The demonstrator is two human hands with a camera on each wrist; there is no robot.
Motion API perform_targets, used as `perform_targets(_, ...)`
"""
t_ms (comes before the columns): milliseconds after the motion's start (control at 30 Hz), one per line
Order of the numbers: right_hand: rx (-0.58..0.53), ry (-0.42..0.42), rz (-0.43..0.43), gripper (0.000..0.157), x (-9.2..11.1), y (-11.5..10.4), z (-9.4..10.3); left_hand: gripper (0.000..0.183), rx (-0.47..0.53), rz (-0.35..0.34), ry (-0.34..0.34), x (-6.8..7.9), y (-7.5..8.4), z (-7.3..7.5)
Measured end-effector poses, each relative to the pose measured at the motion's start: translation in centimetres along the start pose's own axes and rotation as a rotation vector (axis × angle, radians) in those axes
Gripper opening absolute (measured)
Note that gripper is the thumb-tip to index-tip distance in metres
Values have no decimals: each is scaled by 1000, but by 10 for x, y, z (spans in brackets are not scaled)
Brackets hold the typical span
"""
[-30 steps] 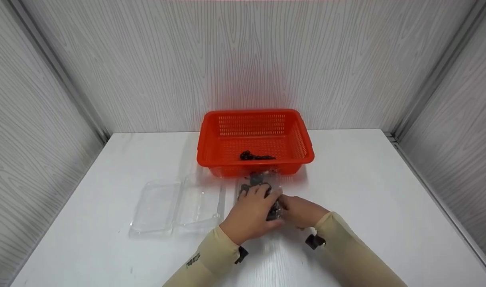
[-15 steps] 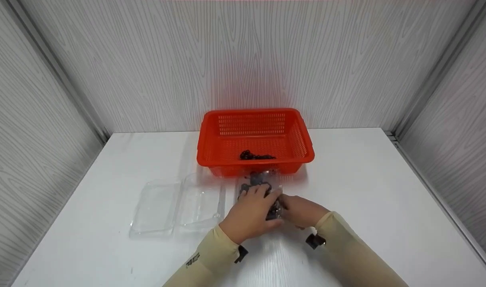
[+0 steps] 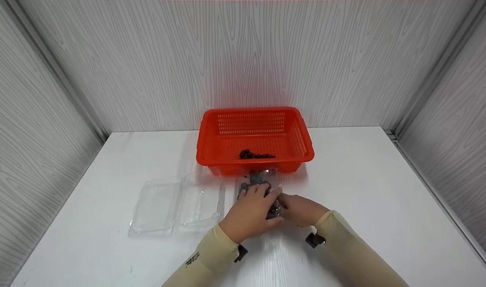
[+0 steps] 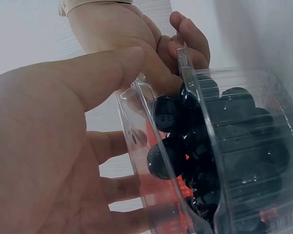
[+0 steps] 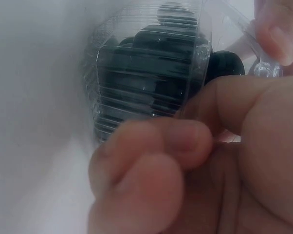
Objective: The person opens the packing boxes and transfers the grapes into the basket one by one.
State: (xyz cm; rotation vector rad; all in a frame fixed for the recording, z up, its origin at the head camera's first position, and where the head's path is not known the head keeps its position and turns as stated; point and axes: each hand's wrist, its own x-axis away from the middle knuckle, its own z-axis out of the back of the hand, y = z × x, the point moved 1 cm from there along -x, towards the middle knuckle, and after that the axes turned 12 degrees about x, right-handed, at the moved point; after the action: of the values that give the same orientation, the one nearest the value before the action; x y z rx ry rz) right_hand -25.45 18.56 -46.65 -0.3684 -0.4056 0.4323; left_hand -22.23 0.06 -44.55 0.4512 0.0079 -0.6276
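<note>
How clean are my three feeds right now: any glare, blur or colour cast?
Head: red tint on the wall behind the red basket; left wrist: greyish, with small glints on the clear box and dark fruit; right wrist: hazy and soft, the right hand blurred in the foreground.

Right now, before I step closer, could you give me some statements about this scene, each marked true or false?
1. The red basket holds dark fruit. True.
2. The filled clear box is fully closed. False: it gapes open, with round fruit showing in the gap.
3. An open clear box lies left of the filled clear box. True.
4. The left grip is inside the red basket. False: it lies on the filled clear box.
5. The right grip is at the filled clear box's right side. True.
</note>
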Motion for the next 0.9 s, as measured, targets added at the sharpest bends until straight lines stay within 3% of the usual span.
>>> perform_targets(233,65,26,52,47,-1,1,0,73,3,-2,-1,-1,-1,2)
perform_targets(500,75,29,40,49,-2,2,0,74,42,39,-35,-2,-1,2)
perform_targets(900,101,36,51,51,-3,3,-2,75,32,36,-31,-1,-2,0)
